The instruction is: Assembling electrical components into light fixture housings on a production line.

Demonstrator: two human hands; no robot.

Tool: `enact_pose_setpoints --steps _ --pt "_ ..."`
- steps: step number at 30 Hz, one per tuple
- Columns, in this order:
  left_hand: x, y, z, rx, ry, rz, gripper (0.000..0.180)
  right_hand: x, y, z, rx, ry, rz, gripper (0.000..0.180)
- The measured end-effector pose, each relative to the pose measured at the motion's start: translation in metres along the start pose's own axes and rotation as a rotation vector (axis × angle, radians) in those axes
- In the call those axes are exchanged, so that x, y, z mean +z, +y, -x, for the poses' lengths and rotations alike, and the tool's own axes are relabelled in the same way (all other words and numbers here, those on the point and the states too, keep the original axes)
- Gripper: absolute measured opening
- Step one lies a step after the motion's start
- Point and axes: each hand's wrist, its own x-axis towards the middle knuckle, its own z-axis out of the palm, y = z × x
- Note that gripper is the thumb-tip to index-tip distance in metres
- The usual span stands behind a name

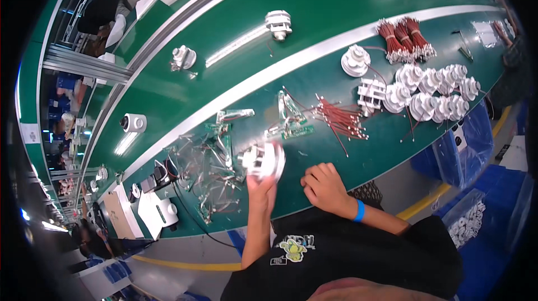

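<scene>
My left hand (261, 191) is closed round a white plastic housing (272, 161) with stacked discs, lifted over the green bench and smeared by motion. To its right, my right hand (327, 190) hovers or rests close to the bench's near edge, which of the two I cannot tell. Its fingers are loosely bent and slightly apart, with nothing visible in them. Just beyond the hands lie narrow green circuit boards (297, 131) with wires. A loose heap of red-brown wires (341, 120) with white ends sits farther right. Clear plastic bags and more boards (210, 175) are piled left of the housing.
Several white assemblies (424, 106) stand grouped at the right, below tied wire bundles (411, 37). A green conveyor belt (230, 37) behind a pale rail carries spaced white units (278, 24). Blue bins (486, 200) stand by the bench at right. A black cable (193, 211) crosses the left side.
</scene>
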Motion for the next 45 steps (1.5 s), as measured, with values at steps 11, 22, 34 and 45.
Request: enact_pose_setpoints --steps 11,22,34,45 --pt "0.010 -0.029 -0.009 0.265 -0.013 -1.328 0.090 0.009 0.011 0.023 -0.173 0.504 -0.238 0.020" --pt "0.052 0.063 -0.130 0.833 -0.086 -1.354 0.026 0.001 0.013 0.029 -0.303 0.306 -0.022 0.015" --pt "0.037 0.070 -0.357 0.358 -0.012 -1.682 0.080 0.008 0.005 0.022 -0.085 0.255 -0.098 0.008" --pt "-0.080 0.109 -0.012 0.166 -0.043 0.108 0.054 0.005 -0.003 0.013 -0.085 0.243 -0.012 0.010"
